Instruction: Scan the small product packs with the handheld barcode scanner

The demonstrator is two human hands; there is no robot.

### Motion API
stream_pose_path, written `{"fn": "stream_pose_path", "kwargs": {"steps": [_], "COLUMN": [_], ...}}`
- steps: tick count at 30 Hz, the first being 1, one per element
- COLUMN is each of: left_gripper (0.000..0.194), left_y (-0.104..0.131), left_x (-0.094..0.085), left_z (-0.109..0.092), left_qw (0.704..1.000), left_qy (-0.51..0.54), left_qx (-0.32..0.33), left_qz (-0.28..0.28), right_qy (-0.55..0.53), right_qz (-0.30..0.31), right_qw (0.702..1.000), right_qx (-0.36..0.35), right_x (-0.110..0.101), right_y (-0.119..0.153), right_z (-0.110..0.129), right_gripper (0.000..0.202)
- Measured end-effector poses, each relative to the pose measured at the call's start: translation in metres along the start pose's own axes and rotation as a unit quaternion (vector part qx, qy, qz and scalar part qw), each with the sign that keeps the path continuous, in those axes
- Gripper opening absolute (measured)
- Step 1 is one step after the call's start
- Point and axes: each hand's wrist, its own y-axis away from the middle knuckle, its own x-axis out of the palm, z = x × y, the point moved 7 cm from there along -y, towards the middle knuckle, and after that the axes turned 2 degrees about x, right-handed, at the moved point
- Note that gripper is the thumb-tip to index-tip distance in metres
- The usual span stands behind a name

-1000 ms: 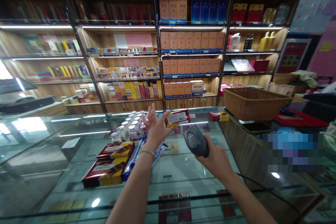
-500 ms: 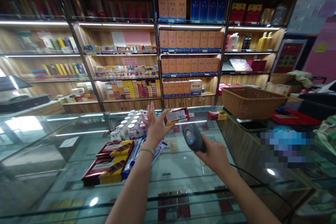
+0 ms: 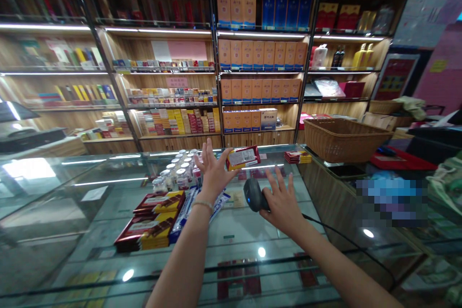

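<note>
My left hand (image 3: 213,178) pinches a red and yellow chocolate bar (image 3: 243,158) between thumb and palm side, its barcode face turned up and the other fingers spread. Just right of it, my right hand (image 3: 283,202) has the dark barcode scanner (image 3: 254,196) by its handle, several fingers lifted and apart. Stacks of red and yellow chocolate bars (image 3: 153,224) lie on the glass counter (image 3: 252,231) to the left. Blue and white packets (image 3: 183,212) lie beside them, partly behind my left arm. Small jars with white lids (image 3: 176,171) stand behind.
A wicker basket (image 3: 344,139) stands at the right, with a small stack of red and yellow bars (image 3: 298,157) left of it. The scanner's black cable (image 3: 346,236) runs to the lower right. Stocked shelves (image 3: 260,74) line the back wall.
My right hand has loosened its grip, with its fingers now raised and spread. The scanner has shifted slightly left and tilted lower. My left hand and the bar are almost unmoved.
</note>
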Motion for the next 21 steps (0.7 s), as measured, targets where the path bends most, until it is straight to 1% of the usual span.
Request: {"fn": "stream_pose_path", "kwargs": {"steps": [4,8,21], "left_gripper": [0.068,0.067,0.067], "left_y": [0.000,0.001,0.000], "left_x": [0.000,0.000,-0.003], "left_z": [0.000,-0.001,-0.004], "left_qw": [1.000,1.000,1.000], "left_qy": [0.004,0.003,-0.002], "left_qx": [-0.002,-0.003,-0.011], "left_qz": [0.006,0.007,0.017], "right_qy": [0.005,-0.001,-0.048], "right_qz": [0.034,0.064,0.126], "right_qw": [0.999,0.998,0.990], "right_qx": [-0.010,-0.013,-0.031], "right_x": [0.009,0.013,0.006], "right_y": [0.001,0.001,0.003], "right_z": [0.003,0.005,0.009], "right_gripper": [0.031,0.033,0.036]}}
